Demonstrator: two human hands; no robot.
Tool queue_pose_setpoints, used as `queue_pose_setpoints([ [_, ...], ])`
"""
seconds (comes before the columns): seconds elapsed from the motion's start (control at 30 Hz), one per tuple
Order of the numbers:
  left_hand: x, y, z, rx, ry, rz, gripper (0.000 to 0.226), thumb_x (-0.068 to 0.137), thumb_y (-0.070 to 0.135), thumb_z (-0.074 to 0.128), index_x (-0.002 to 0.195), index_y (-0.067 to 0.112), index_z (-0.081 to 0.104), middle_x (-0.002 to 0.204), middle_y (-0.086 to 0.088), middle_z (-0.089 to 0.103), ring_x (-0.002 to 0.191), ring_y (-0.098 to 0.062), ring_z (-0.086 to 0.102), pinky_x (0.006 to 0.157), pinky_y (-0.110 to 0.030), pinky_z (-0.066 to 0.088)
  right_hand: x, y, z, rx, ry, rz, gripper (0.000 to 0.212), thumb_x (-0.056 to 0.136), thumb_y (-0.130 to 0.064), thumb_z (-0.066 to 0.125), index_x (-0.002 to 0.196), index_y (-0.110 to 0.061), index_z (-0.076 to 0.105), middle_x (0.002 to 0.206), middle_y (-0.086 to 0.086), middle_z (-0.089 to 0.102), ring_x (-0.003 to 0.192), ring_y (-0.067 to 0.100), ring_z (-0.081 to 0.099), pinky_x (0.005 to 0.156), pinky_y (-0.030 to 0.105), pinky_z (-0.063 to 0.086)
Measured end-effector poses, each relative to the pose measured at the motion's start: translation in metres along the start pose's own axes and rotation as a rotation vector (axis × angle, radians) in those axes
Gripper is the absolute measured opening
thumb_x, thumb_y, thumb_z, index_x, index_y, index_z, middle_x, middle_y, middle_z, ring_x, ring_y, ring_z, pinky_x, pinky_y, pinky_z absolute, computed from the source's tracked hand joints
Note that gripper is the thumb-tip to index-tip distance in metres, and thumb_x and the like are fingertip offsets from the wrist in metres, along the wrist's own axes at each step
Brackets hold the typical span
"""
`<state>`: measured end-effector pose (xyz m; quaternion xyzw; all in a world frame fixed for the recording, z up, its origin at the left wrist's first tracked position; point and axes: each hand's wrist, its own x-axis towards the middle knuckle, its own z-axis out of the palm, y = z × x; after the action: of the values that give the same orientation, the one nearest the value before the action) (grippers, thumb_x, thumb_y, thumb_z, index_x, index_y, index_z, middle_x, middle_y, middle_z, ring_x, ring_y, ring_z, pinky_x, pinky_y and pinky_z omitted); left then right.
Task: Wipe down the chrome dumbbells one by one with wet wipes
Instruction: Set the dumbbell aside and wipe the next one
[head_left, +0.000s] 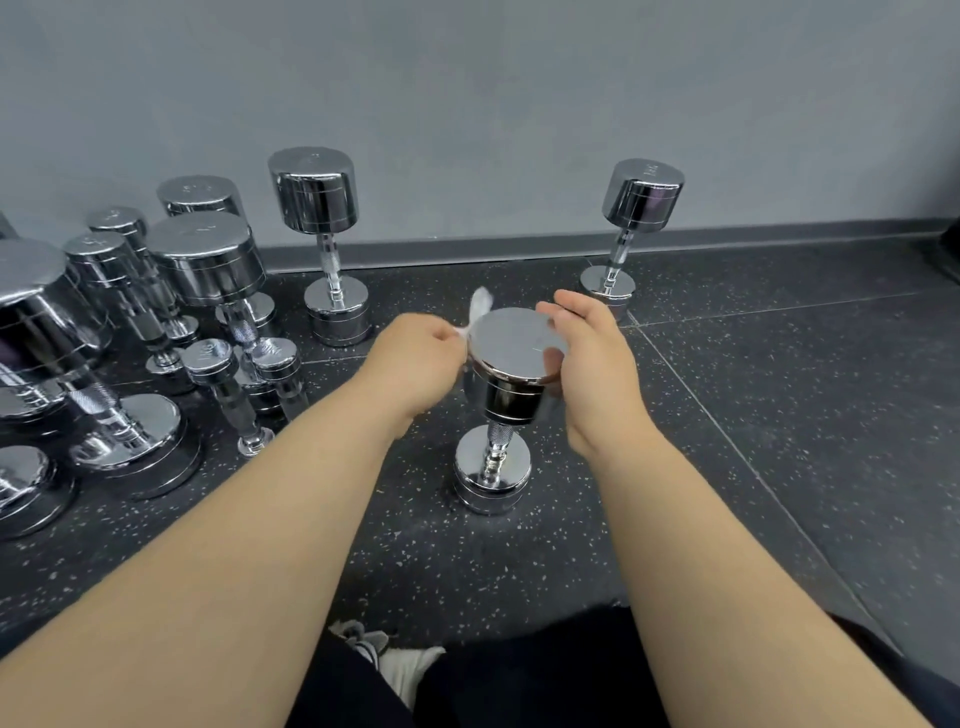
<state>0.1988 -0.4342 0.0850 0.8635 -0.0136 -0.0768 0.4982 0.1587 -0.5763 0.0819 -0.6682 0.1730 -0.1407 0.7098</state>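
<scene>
Standing on end on the speckled black floor (779, 415), the chrome dumbbell (506, 384) shows a mirror-bright top head, a knurled handle and a matching lower head. The left hand (410, 358) pinches a white wet wipe (480, 306) at the top head's left rim. The right hand (587, 353) cups its right side, fingers curled.

A grey baseboard (467, 249) runs across the scene. Above it rises a plain grey-blue wall (467, 78). Below it spreads a black rubber floor (779, 415), pale-flecked and crossed by thin seams. Far below the baseboard, at the bottom edge, a white shoe (410, 670) sits beside dark trousers (519, 686).
</scene>
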Motion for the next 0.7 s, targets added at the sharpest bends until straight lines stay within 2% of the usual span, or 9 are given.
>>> queue_pose_setpoints([
  [0.07,0.004,-0.002,0.003,-0.100,-0.072,-0.124,0.028,0.086,0.014,0.044,0.059,0.013,0.049,0.062,-0.007,0.050,0.062,-0.022,0.044,0.066,-0.033,0.037,0.000,0.001,0.003,0.006,0.022,0.004,0.026,0.100,-0.013,0.046,0.114,-0.031,0.059,0.114,-0.015,0.064,0.092,0.003,0.055,0.079,0.021,0.041],
  [0.13,0.011,0.001,0.007,-0.195,-0.098,-0.171,0.029,0.090,0.021,0.042,0.063,0.012,0.047,0.061,-0.006,0.048,0.061,-0.023,0.043,0.070,-0.036,0.036,0.001,0.004,0.005,-0.008,0.044,-0.006,0.032,0.098,-0.005,0.043,0.110,-0.029,0.059,0.114,-0.013,0.065,0.094,0.004,0.058,0.079,0.022,0.043],
  [0.23,0.016,-0.001,0.008,-0.216,-0.174,-0.212,0.030,0.097,0.024,0.042,0.070,0.013,0.050,0.061,-0.004,0.048,0.058,-0.018,0.041,0.061,-0.030,0.036,0.001,0.007,0.009,-0.045,0.081,-0.007,0.035,0.094,-0.004,0.041,0.101,-0.033,0.058,0.108,-0.016,0.066,0.090,0.003,0.058,0.077,0.027,0.043],
  [0.33,0.010,-0.015,0.008,-0.258,-0.338,-0.320,0.031,0.096,0.014,0.044,0.066,0.014,0.053,0.062,-0.003,0.051,0.056,-0.011,0.041,0.052,-0.021,0.035,0.002,0.007,0.009,-0.059,0.102,0.001,0.033,0.094,-0.006,0.041,0.100,-0.034,0.059,0.105,-0.017,0.067,0.082,0.002,0.056,0.076,0.028,0.042],
  [0.43,0.002,-0.021,0.001,-0.229,-0.443,-0.384,0.028,0.101,0.035,0.044,0.084,0.021,0.061,0.070,0.003,0.055,0.060,-0.009,0.043,0.053,-0.021,0.035,0.002,0.007,0.010,-0.065,0.096,0.012,0.031,0.093,-0.008,0.043,0.099,-0.033,0.059,0.103,-0.015,0.067,0.075,0.002,0.053,0.071,0.027,0.040],
  [0.5,-0.004,-0.016,-0.005,-0.348,-0.502,-0.417,0.026,0.102,0.040,0.040,0.095,0.024,0.059,0.079,0.003,0.059,0.067,-0.010,0.049,0.062,-0.024,0.038,0.000,0.006,0.011,-0.067,0.109,0.018,0.029,0.093,-0.009,0.044,0.102,-0.032,0.060,0.101,-0.011,0.065,0.073,0.003,0.052,0.070,0.026,0.040],
  [0.57,-0.005,-0.013,-0.006,-0.458,-0.425,-0.452,0.023,0.102,0.032,0.041,0.094,0.019,0.059,0.081,0.000,0.061,0.068,-0.013,0.052,0.064,-0.024,0.042,-0.004,0.007,0.010,-0.049,0.120,0.029,0.026,0.096,-0.013,0.045,0.109,-0.030,0.060,0.102,-0.008,0.063,0.080,0.005,0.053,0.073,0.025,0.041],
  [0.63,-0.006,-0.018,-0.001,-0.504,-0.235,-0.482,0.020,0.101,0.020,0.044,0.089,0.013,0.058,0.078,-0.003,0.060,0.063,-0.014,0.053,0.056,-0.024,0.044,-0.012,0.010,0.010,-0.021,0.120,0.058,0.024,0.098,-0.019,0.045,0.114,-0.029,0.059,0.107,-0.008,0.062,0.088,0.007,0.055,0.076,0.025,0.042],
  [0.7,-0.009,-0.020,0.009,-0.689,-0.172,-0.472,0.021,0.102,0.011,0.046,0.086,0.009,0.059,0.076,-0.004,0.061,0.055,-0.011,0.052,0.053,-0.022,0.044,-0.017,0.012,0.010,0.031,0.126,0.103,0.020,0.098,-0.024,0.045,0.112,-0.024,0.060,0.106,-0.007,0.063,0.091,0.012,0.057,0.075,0.027,0.045],
])
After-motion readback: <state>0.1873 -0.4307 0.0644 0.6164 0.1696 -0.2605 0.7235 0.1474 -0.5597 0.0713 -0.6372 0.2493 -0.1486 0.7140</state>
